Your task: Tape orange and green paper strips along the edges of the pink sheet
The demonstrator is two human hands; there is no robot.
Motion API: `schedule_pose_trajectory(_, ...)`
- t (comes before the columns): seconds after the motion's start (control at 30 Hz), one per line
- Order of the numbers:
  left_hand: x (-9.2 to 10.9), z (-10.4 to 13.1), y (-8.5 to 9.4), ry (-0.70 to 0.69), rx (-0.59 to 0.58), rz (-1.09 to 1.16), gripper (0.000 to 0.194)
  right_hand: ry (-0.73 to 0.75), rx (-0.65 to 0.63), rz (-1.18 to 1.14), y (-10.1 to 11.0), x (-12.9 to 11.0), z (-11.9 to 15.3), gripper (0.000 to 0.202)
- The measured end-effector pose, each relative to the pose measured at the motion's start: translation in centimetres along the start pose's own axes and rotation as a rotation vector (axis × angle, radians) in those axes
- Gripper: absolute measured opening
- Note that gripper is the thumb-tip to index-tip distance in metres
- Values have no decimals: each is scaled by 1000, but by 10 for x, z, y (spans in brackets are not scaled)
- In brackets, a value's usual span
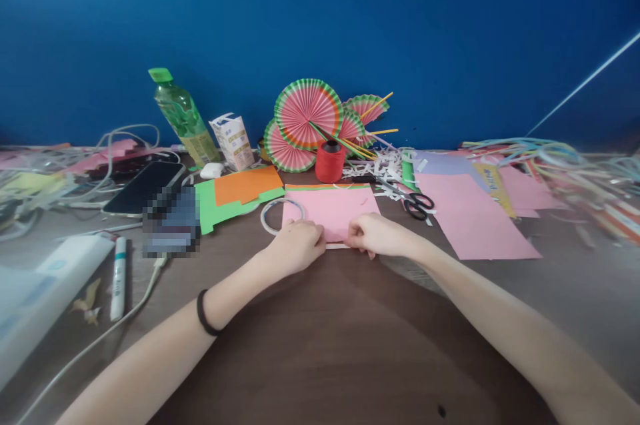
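Note:
A sheet of pink paper [330, 211] with orange and green bands on its far edge lies in front of me. My left hand [301, 243], fingers curled together, is closed on its near left corner. At the near right corner my right hand [373, 235] is closed too, thumb and fingers pinching the edge. Between the hands a narrow white strip [338, 246] runs along the near edge; I cannot tell whether it is tape or a fold. A roll of tape [263, 219] lies flat beside the left hand, partly over the paper. My fingertips are partly hidden.
Behind the paper stand a red thread spool [330, 163] and several pleated paper fans [309, 111]. Black-handled scissors [419, 205] and pink sheets [475, 218] lie right. Left are green and orange paper [247, 186], a bottle [185, 118], a phone [145, 188] and a marker [119, 278].

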State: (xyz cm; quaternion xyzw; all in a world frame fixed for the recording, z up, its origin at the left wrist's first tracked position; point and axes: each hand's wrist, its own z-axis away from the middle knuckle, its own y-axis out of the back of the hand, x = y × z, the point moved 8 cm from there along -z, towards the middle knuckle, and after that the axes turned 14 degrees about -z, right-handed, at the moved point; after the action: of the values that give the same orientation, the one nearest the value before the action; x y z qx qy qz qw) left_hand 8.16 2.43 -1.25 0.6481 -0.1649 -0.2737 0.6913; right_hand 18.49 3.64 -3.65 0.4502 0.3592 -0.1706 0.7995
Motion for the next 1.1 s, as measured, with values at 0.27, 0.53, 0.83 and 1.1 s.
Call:
schedule_pose_trajectory(0.27,1,1,-1,-56,-14,-8,28,22,-18,-19,1,-1,2,18)
schedule_pose_trajectory(0.53,-2,1,-2,-53,-38,57,27,24,-27,3,-1,-4,2,18)
schedule_pose_trajectory(0.83,-1,-1,-4,1,-29,-14,22,35,-21,20,-1,-7,2,19)
schedule_pose_trajectory(1.1,1,-1,-5,18,-17,-30,20,12,-23,44,-3,-4,0,19)
